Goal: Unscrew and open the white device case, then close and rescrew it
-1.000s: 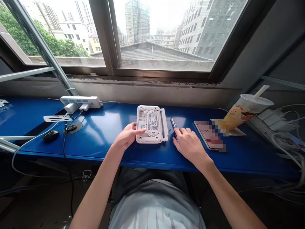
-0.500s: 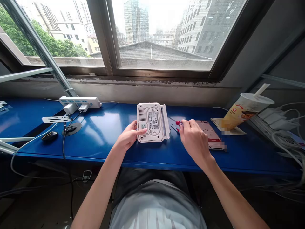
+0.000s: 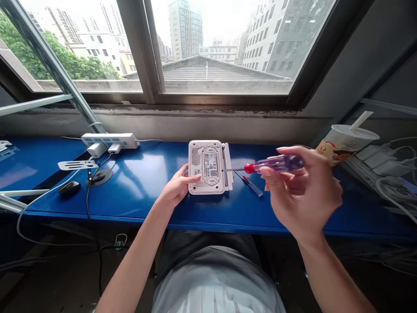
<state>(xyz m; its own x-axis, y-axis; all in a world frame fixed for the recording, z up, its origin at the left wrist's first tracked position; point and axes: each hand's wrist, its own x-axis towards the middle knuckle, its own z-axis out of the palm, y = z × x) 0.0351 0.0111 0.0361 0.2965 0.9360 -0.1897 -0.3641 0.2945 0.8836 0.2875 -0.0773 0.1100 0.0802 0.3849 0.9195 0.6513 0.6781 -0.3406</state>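
Observation:
My left hand [image 3: 177, 184] grips the left edge of a white router [image 3: 194, 158], thumb on its vented, labelled underside. Folded along the router's right side is a white antenna [image 3: 228, 163]. In my right hand [image 3: 304, 191] is a screwdriver [image 3: 273, 165] with a clear purplish handle and red collar, held level. Its shaft points left and its tip overlaps the router's right edge; whether they touch I cannot tell. A second screwdriver [image 3: 252, 186] with a clear handle lies on the blue desk [image 3: 137, 191] between the router and my right hand.
A drink cup [image 3: 348, 139] with a straw stands at the right, partly behind my hand. White cables and adapters [image 3: 378, 158] lie beyond it. At the left are a power strip [image 3: 110, 140], a black mouse [image 3: 69, 188] and a round stand base [image 3: 100, 177].
My right hand has lifted one screwdriver off the desk and turned it level, tip toward the router. The hand now hides the phone. My left hand and the router stay put.

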